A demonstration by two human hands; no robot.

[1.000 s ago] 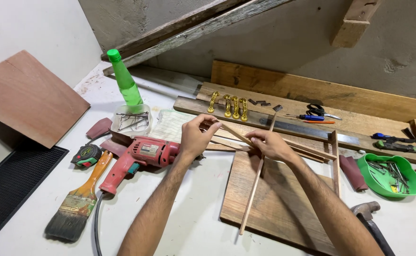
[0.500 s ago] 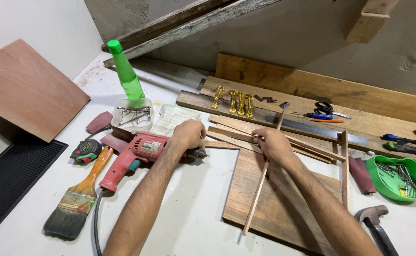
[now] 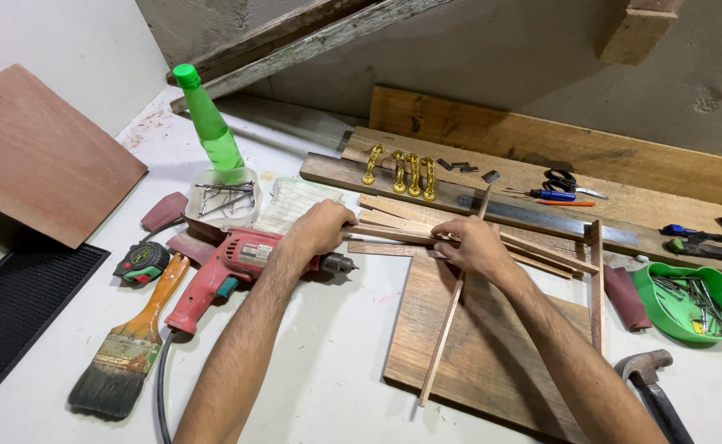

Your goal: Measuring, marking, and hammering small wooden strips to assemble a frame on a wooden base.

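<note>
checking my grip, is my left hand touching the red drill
Cannot tell. In the head view the left hand rests on the thin wooden strips directly above the red drill, overlapping it, hiding any contact or gap.

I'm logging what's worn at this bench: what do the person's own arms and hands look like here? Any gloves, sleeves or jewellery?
Both arms are bare up to the bottom edge of the picture, with no sleeve in sight. The left hand and the right hand wear no gloves. No watch, wristband or ring shows on either, and there is no tape or bandage. Dark hair shows along both forearms.

Four gold metal handles (image 3: pixel 400 171); one red electric drill (image 3: pixel 228 267); one green plastic bottle (image 3: pixel 207 122); one wooden-handled paintbrush (image 3: pixel 131 345); one green plastic bowl (image 3: pixel 649 289).
</note>
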